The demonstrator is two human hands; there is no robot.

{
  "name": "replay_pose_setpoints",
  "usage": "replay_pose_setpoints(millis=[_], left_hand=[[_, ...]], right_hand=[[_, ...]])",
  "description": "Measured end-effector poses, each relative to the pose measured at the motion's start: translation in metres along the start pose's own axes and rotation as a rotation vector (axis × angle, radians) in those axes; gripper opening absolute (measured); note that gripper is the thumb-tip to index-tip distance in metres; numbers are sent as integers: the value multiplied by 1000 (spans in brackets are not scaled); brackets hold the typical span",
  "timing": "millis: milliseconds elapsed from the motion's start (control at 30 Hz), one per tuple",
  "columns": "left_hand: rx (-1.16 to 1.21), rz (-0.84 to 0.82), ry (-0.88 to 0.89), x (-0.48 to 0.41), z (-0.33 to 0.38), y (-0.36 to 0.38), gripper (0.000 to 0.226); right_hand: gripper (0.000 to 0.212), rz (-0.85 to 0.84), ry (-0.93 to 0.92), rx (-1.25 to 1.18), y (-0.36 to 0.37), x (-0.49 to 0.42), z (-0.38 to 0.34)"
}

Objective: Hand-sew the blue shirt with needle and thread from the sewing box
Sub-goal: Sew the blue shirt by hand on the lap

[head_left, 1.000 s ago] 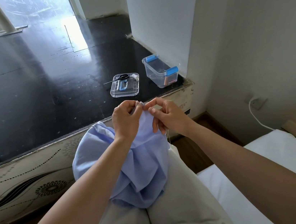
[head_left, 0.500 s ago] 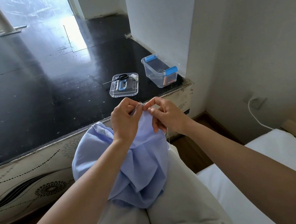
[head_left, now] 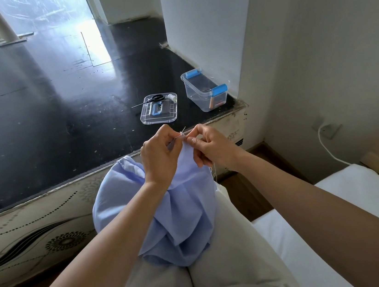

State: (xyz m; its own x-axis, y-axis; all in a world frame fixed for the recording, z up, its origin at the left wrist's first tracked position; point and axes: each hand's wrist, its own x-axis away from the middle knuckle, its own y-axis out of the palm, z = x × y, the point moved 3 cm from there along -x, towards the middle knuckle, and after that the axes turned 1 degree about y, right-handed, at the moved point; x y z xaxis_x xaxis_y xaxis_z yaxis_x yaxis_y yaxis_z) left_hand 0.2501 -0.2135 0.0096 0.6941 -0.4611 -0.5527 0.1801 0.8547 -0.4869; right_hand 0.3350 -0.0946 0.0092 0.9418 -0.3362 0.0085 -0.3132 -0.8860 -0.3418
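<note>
Black platform [head_left: 59, 112] carries sewing box [head_left: 206, 93]. Blue shirt [head_left: 183, 216] bunched on lap; left hand [head_left: 159, 157] pinches its raised edge, right hand [head_left: 210, 147] pinches thread [head_left: 182, 132] there. Needle unseen. Risk: hard tug snaps thread, puckers cloth.

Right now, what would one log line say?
left hand: pinches blue shirt edge | right hand: pinches same edge | thread: sticks up between | sewing box: open
</note>
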Motion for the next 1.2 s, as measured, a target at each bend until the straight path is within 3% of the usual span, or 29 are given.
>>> replay_pose_setpoints(millis=[300, 567, 700, 867, 1033, 1200], left_hand=[[82, -39, -8, 4, 2, 4, 19], [89, 24, -71, -1, -4, 4, 22], [84, 43, -86, -2, -3, 3, 25], [78, 33, -68, -3, -2, 2, 26], [70, 42, -78, -6, -1, 3, 26], [90, -14, -51, -2, 0, 6, 19]], right_hand=[[16, -1, 55, -120, 0, 0, -2], [6, -21, 76, -196, 0, 2, -6], [14, -11, 107, -272, -1, 0, -5], [18, 99, 129, -333, -6, -1, -5], [23, 48, 189, -354, -7, 0, -7], [25, 187, 149, -318, -11, -4, -6]])
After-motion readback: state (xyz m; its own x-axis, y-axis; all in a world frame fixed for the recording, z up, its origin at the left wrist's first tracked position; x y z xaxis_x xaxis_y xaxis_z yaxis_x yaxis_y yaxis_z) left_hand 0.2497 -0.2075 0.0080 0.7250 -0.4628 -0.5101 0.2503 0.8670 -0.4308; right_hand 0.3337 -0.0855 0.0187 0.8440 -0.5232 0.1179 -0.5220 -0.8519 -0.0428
